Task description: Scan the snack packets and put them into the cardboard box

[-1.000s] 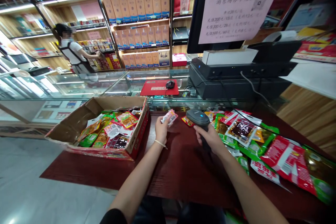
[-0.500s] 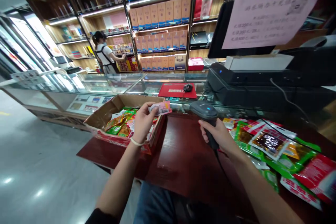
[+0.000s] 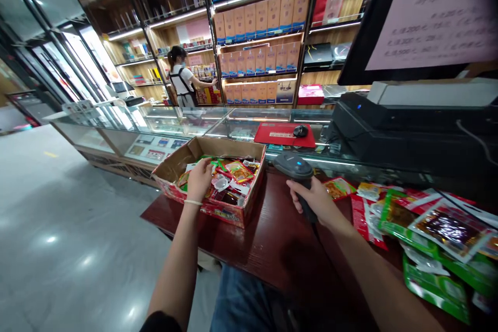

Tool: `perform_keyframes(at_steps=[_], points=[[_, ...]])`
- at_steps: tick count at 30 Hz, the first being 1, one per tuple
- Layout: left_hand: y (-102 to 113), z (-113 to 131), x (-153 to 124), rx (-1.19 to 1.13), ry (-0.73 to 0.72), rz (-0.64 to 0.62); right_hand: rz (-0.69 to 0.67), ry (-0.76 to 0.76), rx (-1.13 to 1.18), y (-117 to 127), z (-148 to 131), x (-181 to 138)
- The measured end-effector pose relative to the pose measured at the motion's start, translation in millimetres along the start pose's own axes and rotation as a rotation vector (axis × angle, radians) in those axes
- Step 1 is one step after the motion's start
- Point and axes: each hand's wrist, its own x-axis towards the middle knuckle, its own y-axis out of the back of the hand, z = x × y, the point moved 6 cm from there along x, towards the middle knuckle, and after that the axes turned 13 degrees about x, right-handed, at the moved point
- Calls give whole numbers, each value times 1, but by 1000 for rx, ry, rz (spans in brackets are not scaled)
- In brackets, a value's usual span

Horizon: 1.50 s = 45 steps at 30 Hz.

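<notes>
My left hand [image 3: 199, 180] reaches over a cardboard box [image 3: 249, 211] filled with small colourful snack packets [image 3: 238, 171]. Its visible fingers look stretched out just above the packets, and no packet shows in them; the palm side is hidden. In my right hand [image 3: 317, 199], fingers wrapped around its handle, is a black barcode scanner [image 3: 293, 166] with a blue light on top. The scanner is held upright over the dark red wooden tabletop [image 3: 268, 246], its head turned to the box and its cord trailing down.
More snack packets [image 3: 439, 233] lie piled at the right. Behind the box runs a glass display counter [image 3: 202, 120] bearing a red mat [image 3: 268, 134] and a mouse [image 3: 301, 131]. A monitor [image 3: 369, 36] with a pink paper stands right. A person [image 3: 182, 80] is at the shelves.
My left hand has moved down and left over the box, and the pink packet it held is no longer visible in it. The view has turned left; my right hand still holds the scanner.
</notes>
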Motion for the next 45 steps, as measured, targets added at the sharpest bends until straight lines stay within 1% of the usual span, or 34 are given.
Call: perform_keyframes(at_steps=[2, 4, 7, 9, 11, 14, 18, 21, 23, 25, 27, 29, 31, 33, 36, 38, 39, 42, 45], points=[[0, 5, -2, 47, -41, -15, 3, 3, 13, 5, 3, -1], [3, 11, -5, 48, -53, -4, 5, 17, 19, 13, 3, -3], [11, 23, -9, -4, -40, 49, 42, 33, 16, 27, -1, -6], [13, 37, -11, -59, -46, 66, 69, 32, 11, 37, -5, -9], [10, 59, -14, -128, -84, 59, 91, 36, 8, 48, -10, -12], [1, 100, -20, -256, -154, 24, 127, 56, 10, 68, -17, -16], [-22, 162, -36, -357, -237, -57, 187, 82, 26, 99, -26, -25], [-54, 206, -50, -476, -290, -176, 247, 86, 40, 127, -30, -32], [-85, 230, -59, -614, -284, -281, 294, 66, 45, 147, -30, -36], [-122, 249, -68, -718, -249, -383, 351, 60, 56, 167, -29, -40], [-163, 262, -76, -739, -214, -452, 413, 71, 69, 186, -28, -45], [-203, 269, -84, -690, -202, -483, 469, 78, 87, 204, -26, -50], [-239, 271, -92, -617, -225, -494, 515, 67, 101, 217, -22, -55], [-268, 270, -98, -555, -264, -470, 553, 63, 118, 226, -21, -59], [-294, 263, -105, -459, -324, -343, 563, 54, 152, 231, -22, -62], [-306, 260, -108, -351, -357, -303, 555, 59, 170, 231, -24, -62], [-312, 261, -109, -282, -378, -321, 551, 65, 174, 230, -25, -63], [-327, 269, -110, -54, -449, -427, 537, 94, 177, 228, -30, -63], [-339, 279, -104, 123, -486, -531, 533, 99, 179, 227, -31, -64]])
